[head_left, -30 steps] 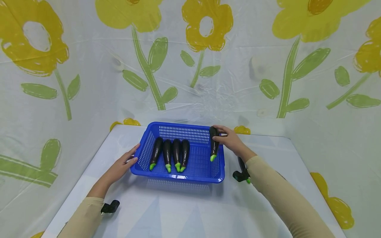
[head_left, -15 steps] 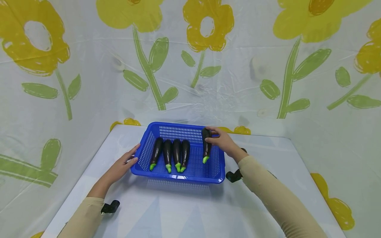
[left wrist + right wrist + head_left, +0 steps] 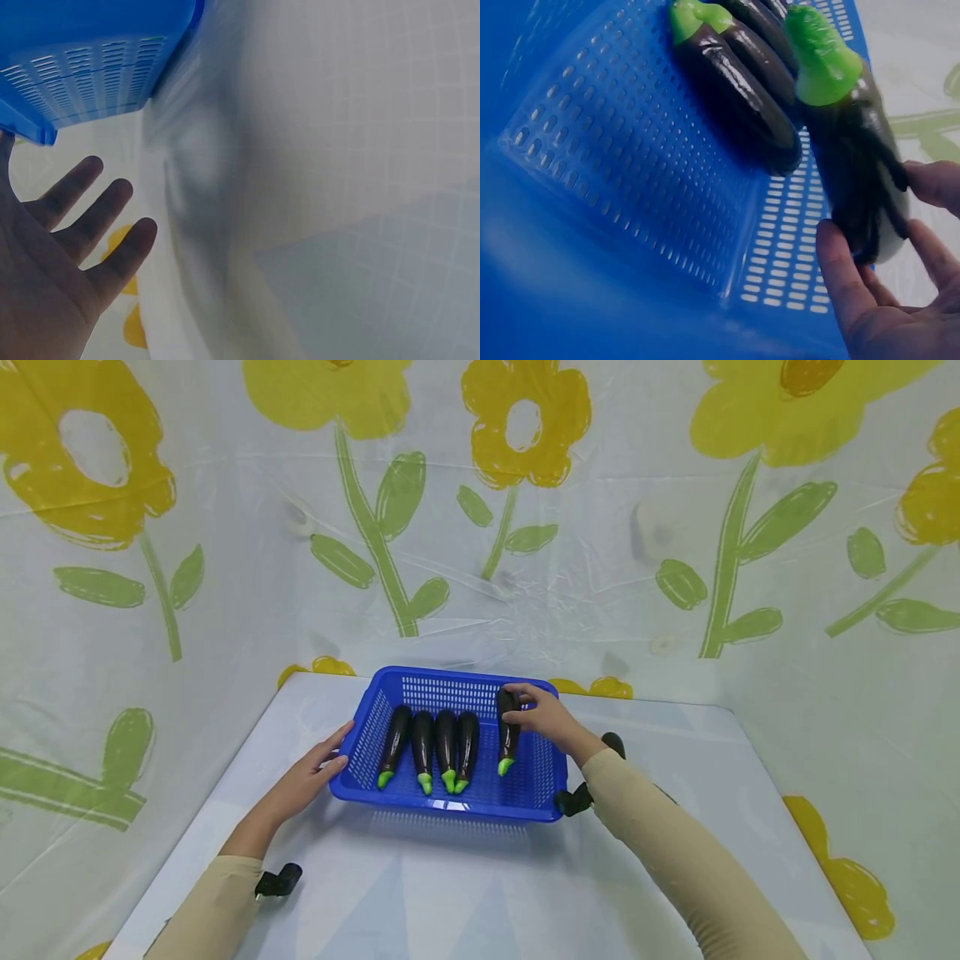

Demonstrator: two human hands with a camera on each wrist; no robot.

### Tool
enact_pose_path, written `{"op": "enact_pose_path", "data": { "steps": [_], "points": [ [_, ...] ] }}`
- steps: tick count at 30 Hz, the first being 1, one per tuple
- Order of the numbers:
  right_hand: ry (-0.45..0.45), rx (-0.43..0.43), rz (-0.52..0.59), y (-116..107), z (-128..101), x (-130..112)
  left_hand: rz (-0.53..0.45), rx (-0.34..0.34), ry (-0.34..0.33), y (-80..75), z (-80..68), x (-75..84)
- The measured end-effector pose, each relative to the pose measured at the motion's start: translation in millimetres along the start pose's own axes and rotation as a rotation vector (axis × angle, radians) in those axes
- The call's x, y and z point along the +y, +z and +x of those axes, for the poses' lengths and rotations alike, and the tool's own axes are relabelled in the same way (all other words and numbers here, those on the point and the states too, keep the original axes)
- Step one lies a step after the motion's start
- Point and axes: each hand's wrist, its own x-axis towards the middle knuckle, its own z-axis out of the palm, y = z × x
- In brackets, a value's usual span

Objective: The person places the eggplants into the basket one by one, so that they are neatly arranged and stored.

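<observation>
1. Your right hand [image 3: 543,717] pinches the eggplant [image 3: 507,732] over the blue basket [image 3: 450,806]; your left hand [image 3: 311,777], fingers straight, rests against its rim.
2. It looks glossy, light and stiff, probably slippery: grip mid-body.

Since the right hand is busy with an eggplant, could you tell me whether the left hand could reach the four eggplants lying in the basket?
Probably yes. The left hand rests open against the blue basket's left wall, and the four eggplants lie just inside it, uncovered. Only the low rim stands between.
</observation>
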Motion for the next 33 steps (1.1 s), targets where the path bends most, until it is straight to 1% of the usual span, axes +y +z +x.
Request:
{"op": "enact_pose_path", "data": {
  "steps": [7, 12, 21, 27, 33],
  "points": [
    [0.052, -0.011, -0.072, 5.5, 7.1, -1.3, 0.007, 0.004, 0.001, -0.4, -1.0, -1.4],
    [0.084, -0.022, -0.107, 7.2, 10.2, -5.1, 0.005, 0.0, -0.007, -1.1, -1.0, 0.6],
    [0.085, -0.055, -0.105, 16.0, 19.2, -6.7, 0.003, -0.001, -0.016, -1.1, -0.4, -2.1],
    [0.109, -0.053, -0.099, 23.1, 25.8, -5.1, 0.001, 0.007, -0.001, -0.6, -0.7, -3.3],
    [0.129, -0.056, -0.118, 29.3, 30.0, -2.2, -0.004, 0.002, -0.005, -1.4, -1.3, -1.8]
  ]
}}
